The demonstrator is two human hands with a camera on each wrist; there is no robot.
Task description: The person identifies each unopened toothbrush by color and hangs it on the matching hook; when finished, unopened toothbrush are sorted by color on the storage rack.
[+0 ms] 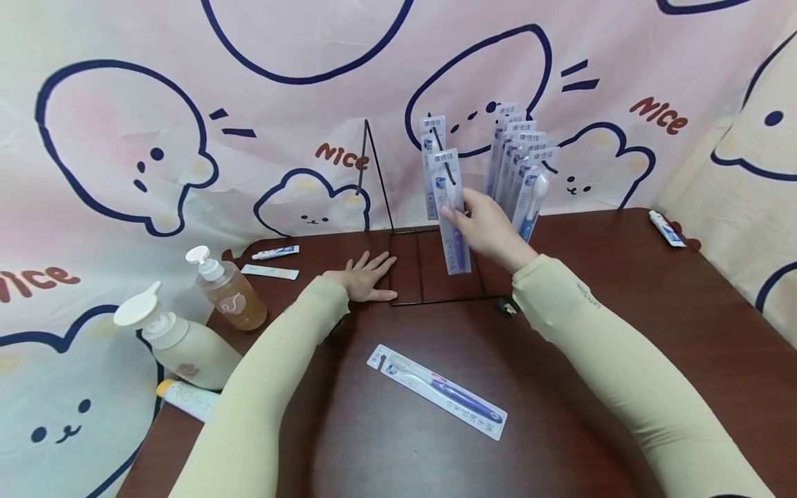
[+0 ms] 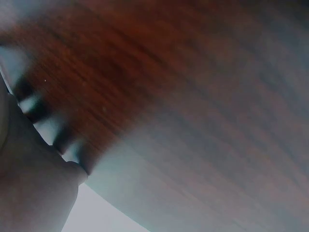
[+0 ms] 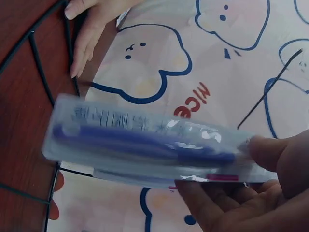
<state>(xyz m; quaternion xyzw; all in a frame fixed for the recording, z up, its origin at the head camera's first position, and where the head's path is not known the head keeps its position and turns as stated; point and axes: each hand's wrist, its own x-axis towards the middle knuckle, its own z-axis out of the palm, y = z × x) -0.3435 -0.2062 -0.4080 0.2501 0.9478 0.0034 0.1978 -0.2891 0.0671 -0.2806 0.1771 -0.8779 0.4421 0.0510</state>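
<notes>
My right hand (image 1: pixel 490 223) pinches a packaged toothbrush (image 1: pixel 457 249) with a purple handle, thumb in front and fingers behind. The top of its card is at a black hook of the wire rack (image 1: pixel 407 302), in front of another hanging packaged toothbrush (image 1: pixel 429 181). In the right wrist view, the held toothbrush (image 3: pixel 120 140) lies across the picture. My left hand (image 1: pixel 364 277) rests palm down with fingers spread at the left edge of the rack's base. A third packaged toothbrush (image 1: pixel 438 393), also purple, lies flat on the table nearer to me.
Several packaged toothbrushes (image 1: pixel 519 155) hang at the rack's right side. On the left stand an amber pump bottle (image 1: pixel 236 301) and a cream pump bottle (image 1: pixel 193 353), with a yellow-capped tube (image 1: pixel 189 399) beside them. Small tubes (image 1: pixel 276 252) lie at the back left, another tube (image 1: pixel 666 228) at the far right.
</notes>
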